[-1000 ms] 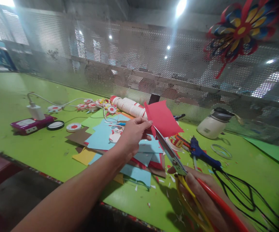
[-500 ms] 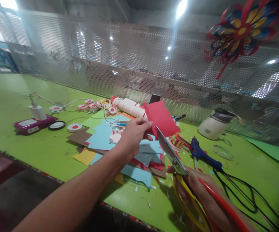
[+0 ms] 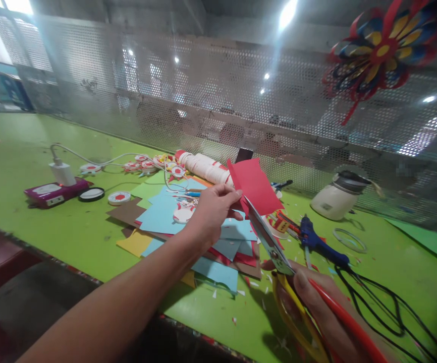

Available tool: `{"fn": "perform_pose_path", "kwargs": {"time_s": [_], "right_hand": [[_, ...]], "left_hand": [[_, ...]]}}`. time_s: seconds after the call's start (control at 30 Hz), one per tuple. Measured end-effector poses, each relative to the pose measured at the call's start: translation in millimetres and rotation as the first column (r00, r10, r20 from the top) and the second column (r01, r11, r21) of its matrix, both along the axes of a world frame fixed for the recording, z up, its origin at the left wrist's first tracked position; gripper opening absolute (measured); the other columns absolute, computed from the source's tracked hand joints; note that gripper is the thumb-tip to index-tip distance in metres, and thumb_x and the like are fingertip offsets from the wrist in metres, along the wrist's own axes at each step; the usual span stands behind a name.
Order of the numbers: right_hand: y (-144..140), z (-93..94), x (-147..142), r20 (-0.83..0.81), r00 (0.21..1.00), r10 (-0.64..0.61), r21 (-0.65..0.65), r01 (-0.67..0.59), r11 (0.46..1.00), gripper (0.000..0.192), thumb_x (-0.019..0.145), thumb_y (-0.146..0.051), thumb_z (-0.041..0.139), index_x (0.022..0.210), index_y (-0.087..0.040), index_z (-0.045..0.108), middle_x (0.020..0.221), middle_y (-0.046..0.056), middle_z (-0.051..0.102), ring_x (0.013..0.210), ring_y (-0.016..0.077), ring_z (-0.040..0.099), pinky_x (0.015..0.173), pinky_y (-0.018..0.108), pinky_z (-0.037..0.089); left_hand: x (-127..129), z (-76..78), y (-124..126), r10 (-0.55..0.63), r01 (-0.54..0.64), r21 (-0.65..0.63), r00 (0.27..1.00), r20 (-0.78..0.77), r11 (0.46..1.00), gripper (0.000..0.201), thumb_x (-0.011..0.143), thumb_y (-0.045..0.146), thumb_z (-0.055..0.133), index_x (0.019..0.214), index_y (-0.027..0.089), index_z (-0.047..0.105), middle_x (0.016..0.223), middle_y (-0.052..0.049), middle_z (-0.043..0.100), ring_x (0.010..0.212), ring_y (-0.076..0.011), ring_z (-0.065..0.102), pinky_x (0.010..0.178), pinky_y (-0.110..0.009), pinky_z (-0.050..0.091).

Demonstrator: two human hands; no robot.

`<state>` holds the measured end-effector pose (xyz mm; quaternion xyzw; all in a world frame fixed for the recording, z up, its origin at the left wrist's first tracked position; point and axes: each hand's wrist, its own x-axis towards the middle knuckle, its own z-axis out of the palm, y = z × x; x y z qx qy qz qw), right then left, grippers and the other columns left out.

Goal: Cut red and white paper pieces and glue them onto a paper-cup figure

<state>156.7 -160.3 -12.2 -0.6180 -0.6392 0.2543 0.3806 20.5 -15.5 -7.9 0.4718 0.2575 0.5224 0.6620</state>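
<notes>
My left hand pinches the left edge of a sheet of red paper, held up above the table. My right hand grips a pair of scissors with yellow and red handles. The scissor blades point up and to the left, their tips at the lower left edge of the red paper, close to my left fingertips. Whether the blades are parted at the tips is hard to see. Under my left hand lies a loose stack of coloured paper, mostly light blue, with brown, yellow and red sheets.
A blue glue gun with a black cable lies to the right, near a tape ring and a white jar. At left are a purple power strip and round discs. White rolls lie behind the stack; perforated metal panels border the table.
The whole view has shifted slightly to the right. My hands, the red paper and the scissors keep nearly the same position relative to one another.
</notes>
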Motion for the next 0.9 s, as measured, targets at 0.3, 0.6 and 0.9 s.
{"fn": "perform_pose_path", "kwargs": {"time_s": [0.3, 0.6, 0.9], "right_hand": [[-0.8, 1.0, 0.3, -0.02, 1.0, -0.007, -0.047, 0.006, 0.999, 0.049, 0.084, -0.06, 0.037, 0.057, -0.021, 0.05, 0.051, 0.001, 0.046, 0.047, 0.0142, 0.043, 0.045, 0.026, 0.038], [-2.0, 1.8, -2.1, -0.04, 0.999, 0.006, -0.071, -0.009, 0.997, 0.051, 0.084, -0.061, 0.035, 0.054, -0.021, 0.045, 0.048, 0.0, 0.046, 0.045, 0.0138, 0.044, 0.045, 0.027, 0.038], [-2.2, 3.1, -0.5, -0.034, 0.999, -0.007, -0.078, 0.005, 0.997, 0.05, 0.083, -0.062, 0.038, 0.052, -0.023, 0.043, 0.047, 0.001, 0.047, 0.045, 0.0154, 0.045, 0.045, 0.028, 0.04]], "left_hand": [[-0.4, 1.6, -0.4, -0.006, 0.006, -0.008, 1.0, -0.012, 1.0, 0.012, 0.077, 0.011, 0.057, 0.066, 0.012, 0.053, 0.061, -0.002, 0.059, 0.05, -0.0085, 0.053, 0.046, -0.021, 0.043], [-2.0, 2.4, 0.6, -0.033, 0.033, -0.02, 0.999, 0.007, 0.999, 0.012, 0.077, 0.01, 0.056, 0.066, 0.012, 0.053, 0.061, -0.004, 0.061, 0.051, -0.0098, 0.055, 0.046, -0.022, 0.043], [-2.2, 2.3, 1.4, -0.034, 0.034, -0.016, 0.999, -0.008, 0.999, 0.011, 0.076, 0.011, 0.057, 0.065, 0.012, 0.054, 0.06, -0.003, 0.059, 0.05, -0.0096, 0.054, 0.044, -0.021, 0.043]]}}
